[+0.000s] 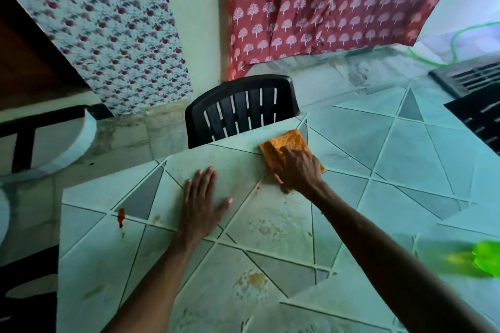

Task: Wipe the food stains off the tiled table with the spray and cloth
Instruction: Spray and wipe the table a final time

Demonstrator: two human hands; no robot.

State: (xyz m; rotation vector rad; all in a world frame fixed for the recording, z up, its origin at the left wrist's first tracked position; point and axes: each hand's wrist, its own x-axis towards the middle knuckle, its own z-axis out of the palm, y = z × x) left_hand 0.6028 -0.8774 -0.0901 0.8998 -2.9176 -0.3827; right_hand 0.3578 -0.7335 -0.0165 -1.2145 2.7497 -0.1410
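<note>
Right hand (299,170), fingers straight, presses a folded orange cloth (288,140) at the pale tiled table's (405,149) far edge. Left hand (201,203) rests flat, fingers spread.

Tiled table (405,143) — pale tiles cut by diagonal grout lines, filling the centre and right of frame. Orange cloth (290,140) near its far edge, upper centre, with right hand (300,167) pressing on it. Left hand (201,203) flat on tile, centre. Red smear (121,217) lower left; brown stains (254,278) lower centre. Blurred green object (485,259) at right edge — unidentifiable.
</note>
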